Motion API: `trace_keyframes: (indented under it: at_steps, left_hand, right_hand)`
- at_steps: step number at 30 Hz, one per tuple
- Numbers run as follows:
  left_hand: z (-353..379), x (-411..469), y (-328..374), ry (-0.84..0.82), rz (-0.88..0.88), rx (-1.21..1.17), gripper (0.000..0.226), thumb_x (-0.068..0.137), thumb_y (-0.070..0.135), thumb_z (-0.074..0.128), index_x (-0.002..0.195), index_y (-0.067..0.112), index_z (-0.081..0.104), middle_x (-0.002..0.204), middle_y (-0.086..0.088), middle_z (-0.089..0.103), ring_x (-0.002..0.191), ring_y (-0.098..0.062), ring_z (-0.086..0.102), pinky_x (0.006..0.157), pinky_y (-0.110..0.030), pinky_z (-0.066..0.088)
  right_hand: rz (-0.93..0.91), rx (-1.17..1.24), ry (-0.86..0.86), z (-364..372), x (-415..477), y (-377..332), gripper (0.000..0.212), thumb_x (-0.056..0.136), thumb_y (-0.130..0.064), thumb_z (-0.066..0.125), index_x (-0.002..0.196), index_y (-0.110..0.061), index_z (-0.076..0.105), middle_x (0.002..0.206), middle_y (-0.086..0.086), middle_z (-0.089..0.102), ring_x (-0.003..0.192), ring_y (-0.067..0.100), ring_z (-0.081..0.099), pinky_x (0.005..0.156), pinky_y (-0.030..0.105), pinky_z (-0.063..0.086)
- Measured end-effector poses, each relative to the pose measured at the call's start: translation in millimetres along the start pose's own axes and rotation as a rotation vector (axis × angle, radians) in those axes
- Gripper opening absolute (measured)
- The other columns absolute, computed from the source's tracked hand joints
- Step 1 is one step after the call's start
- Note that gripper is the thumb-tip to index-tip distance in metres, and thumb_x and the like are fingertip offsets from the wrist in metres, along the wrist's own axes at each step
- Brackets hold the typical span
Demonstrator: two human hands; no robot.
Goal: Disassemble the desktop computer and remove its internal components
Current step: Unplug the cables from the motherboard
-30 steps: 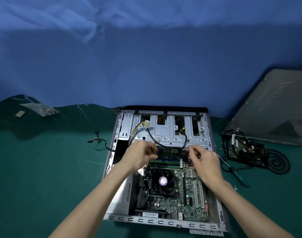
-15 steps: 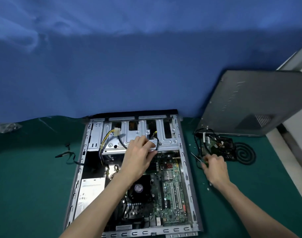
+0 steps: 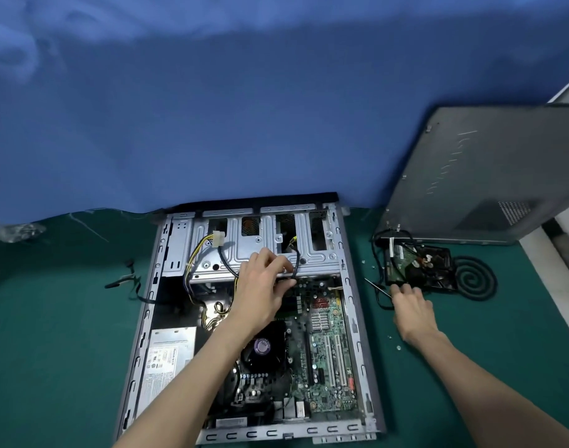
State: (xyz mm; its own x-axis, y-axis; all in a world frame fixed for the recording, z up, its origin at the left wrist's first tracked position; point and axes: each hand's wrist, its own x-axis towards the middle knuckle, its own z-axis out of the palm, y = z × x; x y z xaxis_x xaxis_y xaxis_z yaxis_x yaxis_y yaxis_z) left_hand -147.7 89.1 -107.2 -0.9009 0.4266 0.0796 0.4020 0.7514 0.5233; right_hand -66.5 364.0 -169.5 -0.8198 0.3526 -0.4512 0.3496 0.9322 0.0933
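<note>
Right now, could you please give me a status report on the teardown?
Left hand pinching cable by drive cage. Right hand gripping screwdriver outside case. Motherboard in place. Wires over cage.

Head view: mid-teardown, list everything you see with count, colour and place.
case: one, grey, centre of mat
motherboard: one, green, right in case
fan: one, black, on motherboard
power supply: one, silver, case near-left
drive cage: one, silver, case far end
side panel: one, grey, far right
hard drive: one, black, right of case
coil: one, black, beside hard drive
screws: several, silver, right of case
mat: one, green, underneath
left hand: grip on black cable at drive cage
right hand: grip on screwdriver, right of case
</note>
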Motion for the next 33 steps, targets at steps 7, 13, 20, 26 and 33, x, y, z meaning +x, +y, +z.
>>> trace_keyframes:
  at_steps: [7,13,20,26,33]
  left_hand:
    - [-3,0,3,-0.025,0.008,0.026,0.019,0.088,0.028,0.066,0.104,0.018,0.063,0.100,0.002,0.051,0.094,-0.018,0.045,0.086,-0.032,0.035]
    - [-11,-10,13,0.054,0.202,0.227,0.025,0.076,0.010,0.078,0.098,0.008,0.065,0.093,-0.005,0.059,0.083,-0.023,0.055,0.071,-0.032,0.046]
    - [21,-59,-3,-0.282,0.220,0.288,0.017,0.089,0.021,0.064,0.105,0.016,0.062,0.100,0.002,0.059,0.089,-0.015,0.054,0.079,-0.024,0.040]
    - [36,-77,-21,-0.332,0.024,0.200,0.042,0.100,0.046,0.033,0.136,0.028,0.047,0.126,0.008,0.049,0.116,-0.014,0.043,0.100,-0.027,0.033]
    - [39,-83,-21,-0.276,-0.065,0.155,0.046,0.100,0.046,0.035,0.139,0.022,0.041,0.128,0.007,0.049,0.117,-0.013,0.043,0.103,-0.023,0.027]
  right_hand:
    - [-0.090,0.223,0.090,1,-7,10,0.031,0.088,0.003,0.044,0.117,-0.009,0.046,0.117,0.007,0.045,0.105,0.021,0.033,0.087,0.033,0.037]
    - [-0.256,0.611,0.319,-45,-37,-3,0.034,0.089,-0.001,0.055,0.122,-0.005,0.058,0.109,0.005,0.054,0.102,0.019,0.040,0.085,0.023,0.031]
    - [-0.316,1.024,0.291,-111,-72,-23,0.020,0.085,0.000,0.065,0.098,-0.016,0.069,0.087,-0.006,0.069,0.085,0.012,0.063,0.080,0.013,0.045]
    - [-0.337,0.877,0.027,-124,-87,-44,0.008,0.077,-0.015,0.079,0.079,-0.022,0.075,0.075,-0.010,0.072,0.061,0.000,0.063,0.058,0.006,0.041]
    - [-0.270,0.618,-0.025,-97,-83,-81,0.022,0.085,-0.011,0.069,0.106,-0.020,0.069,0.123,0.008,0.062,0.049,0.003,0.048,0.044,0.011,0.039]
